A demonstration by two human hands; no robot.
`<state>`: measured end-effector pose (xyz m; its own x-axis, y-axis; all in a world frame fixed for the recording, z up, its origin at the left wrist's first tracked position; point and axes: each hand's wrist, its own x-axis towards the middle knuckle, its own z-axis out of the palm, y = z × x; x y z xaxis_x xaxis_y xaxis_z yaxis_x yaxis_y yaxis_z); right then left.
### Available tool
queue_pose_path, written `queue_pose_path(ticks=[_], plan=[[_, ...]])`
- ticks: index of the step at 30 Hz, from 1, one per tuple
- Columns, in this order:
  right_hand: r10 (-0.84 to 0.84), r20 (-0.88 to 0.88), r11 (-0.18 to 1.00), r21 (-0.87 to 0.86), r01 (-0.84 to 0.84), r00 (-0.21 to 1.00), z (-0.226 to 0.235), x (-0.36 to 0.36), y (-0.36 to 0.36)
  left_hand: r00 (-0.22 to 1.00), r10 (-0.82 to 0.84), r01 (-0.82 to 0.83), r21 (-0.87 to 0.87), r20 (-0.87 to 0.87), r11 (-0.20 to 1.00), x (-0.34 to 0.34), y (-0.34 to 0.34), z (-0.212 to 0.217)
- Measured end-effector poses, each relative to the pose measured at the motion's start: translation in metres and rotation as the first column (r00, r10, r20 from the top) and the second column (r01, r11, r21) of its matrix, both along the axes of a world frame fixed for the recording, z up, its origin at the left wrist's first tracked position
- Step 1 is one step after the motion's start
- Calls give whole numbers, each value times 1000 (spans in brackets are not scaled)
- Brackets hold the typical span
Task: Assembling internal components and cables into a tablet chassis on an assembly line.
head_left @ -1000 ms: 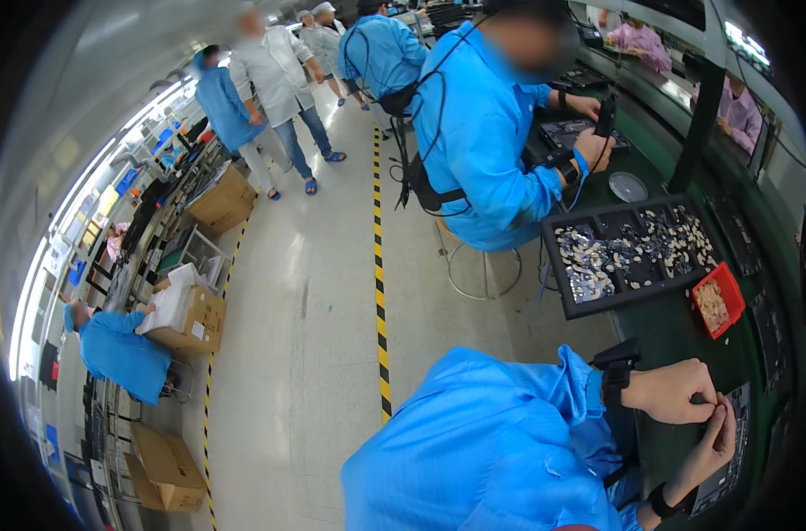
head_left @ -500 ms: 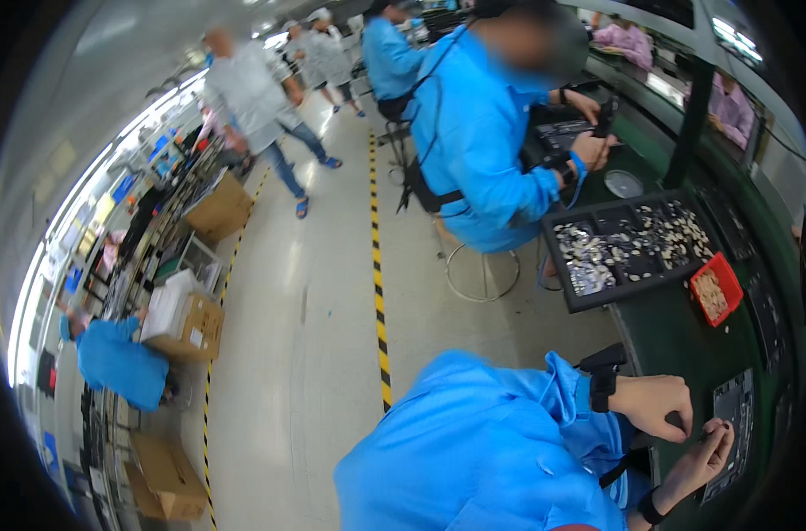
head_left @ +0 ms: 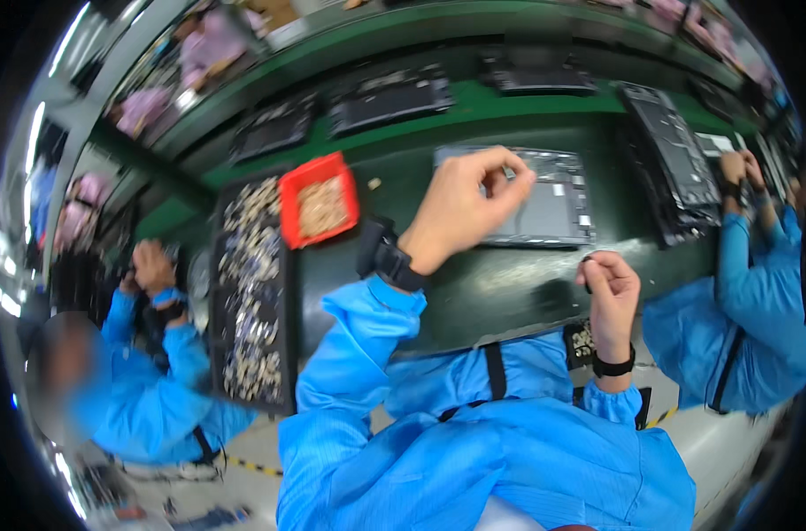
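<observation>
A flat, dark device housing (head_left: 549,212) with parts along its edges lies on the green bench in front of me. My left hand (head_left: 465,203) is above its left side, thumb and forefinger closed in a pinch. A tiny greyish bit shows between those fingertips, too small to name. My right hand (head_left: 611,288) is raised off the bench's near edge, right of the housing and apart from it. Its thumb and fingers are pressed together around something small and dark that I cannot make out. Both wrists wear black bands.
A red bin (head_left: 288,208) of small tan pieces stands left of me, beside a black compartment tray (head_left: 289,345) full of small parts. More housings (head_left: 389,99) line the back; a stack of them (head_left: 673,150) is at right. Co-workers in blue (head_left: 155,389) sit on both sides.
My view has swung from the aisle at left round to the bench. My right hand, earlier at the housing, is now away from it; my left hand is now over it.
</observation>
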<state>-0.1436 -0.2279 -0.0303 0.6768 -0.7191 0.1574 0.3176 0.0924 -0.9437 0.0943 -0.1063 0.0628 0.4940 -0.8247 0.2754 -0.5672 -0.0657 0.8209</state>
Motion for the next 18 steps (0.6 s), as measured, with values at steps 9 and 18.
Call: queue_pose_path(ticks=[9, 18], plan=[[-151, -261, 988, -67, 138, 953, 0, -8, -24, 847, -189, 94, 210, 497, 973, 43, -93, -96], [-170, -513, 964, -265, 32, 841, 21, 25, -34, 909, -146, 13, 324, 390, 946, -35, 10, -65]])
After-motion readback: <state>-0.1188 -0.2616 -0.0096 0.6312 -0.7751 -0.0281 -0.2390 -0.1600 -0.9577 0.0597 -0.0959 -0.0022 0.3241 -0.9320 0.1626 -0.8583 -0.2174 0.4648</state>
